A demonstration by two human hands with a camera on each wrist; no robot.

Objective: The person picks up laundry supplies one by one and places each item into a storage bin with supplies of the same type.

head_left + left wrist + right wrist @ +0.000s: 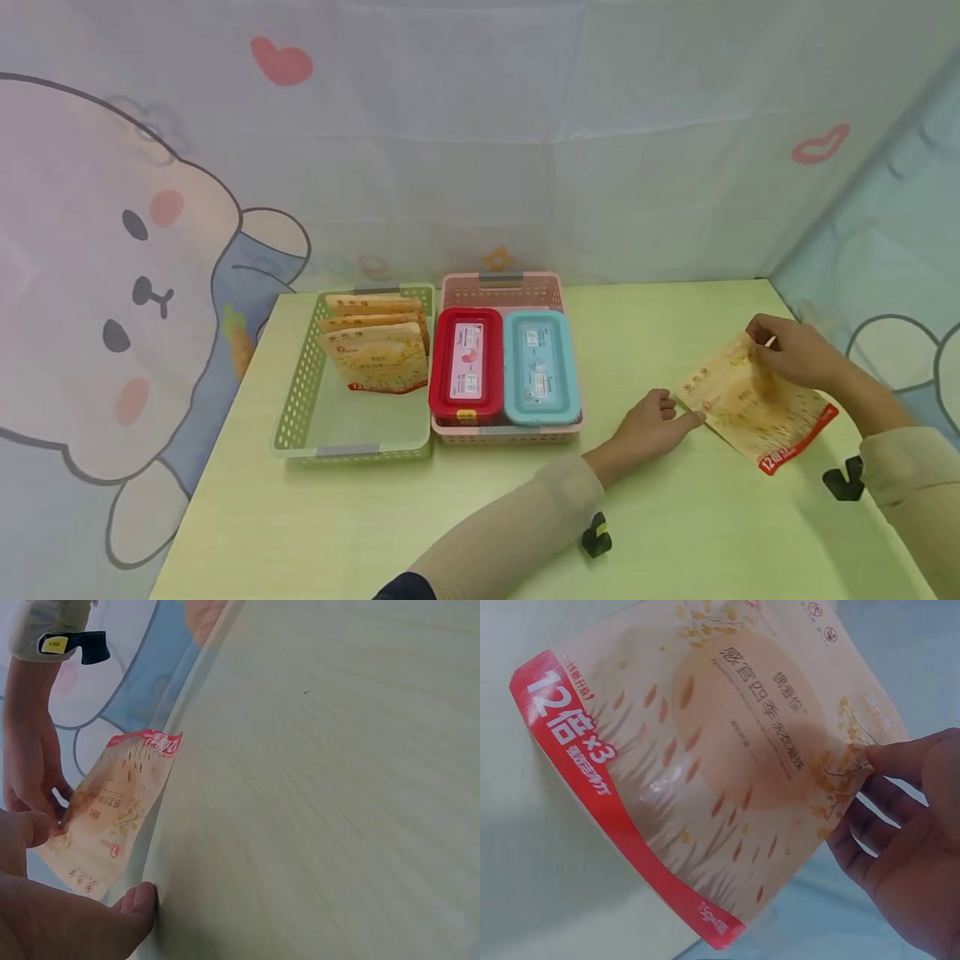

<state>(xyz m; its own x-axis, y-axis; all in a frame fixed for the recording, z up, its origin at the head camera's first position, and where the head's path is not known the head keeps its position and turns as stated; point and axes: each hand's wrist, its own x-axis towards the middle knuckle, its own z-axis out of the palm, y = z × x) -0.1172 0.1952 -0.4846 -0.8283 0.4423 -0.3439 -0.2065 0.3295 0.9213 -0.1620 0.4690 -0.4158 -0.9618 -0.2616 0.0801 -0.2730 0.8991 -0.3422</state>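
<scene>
At the right of the table, my right hand (798,354) pinches the edge of a beige pouch (738,408) with a red bottom band, thumb on the printed face. The right wrist view shows this pouch (727,750) tilted, its front covered with leaf and grass prints, and the thumb (900,761) at its side edge. My left hand (651,429) is by the pouch's left corner, thumb pointing toward it. Seen from the left wrist, the left hand's thumb and finger (139,907) stand apart, with the pouch (109,806) beyond them.
A green basket (300,417) at the left holds several similar pouches (382,358) standing upright. Beside it, a pink basket (555,292) carries a red-lidded box (467,400) and a light-blue-lidded box (540,408). A printed cloth backdrop (480,167) hangs behind the table.
</scene>
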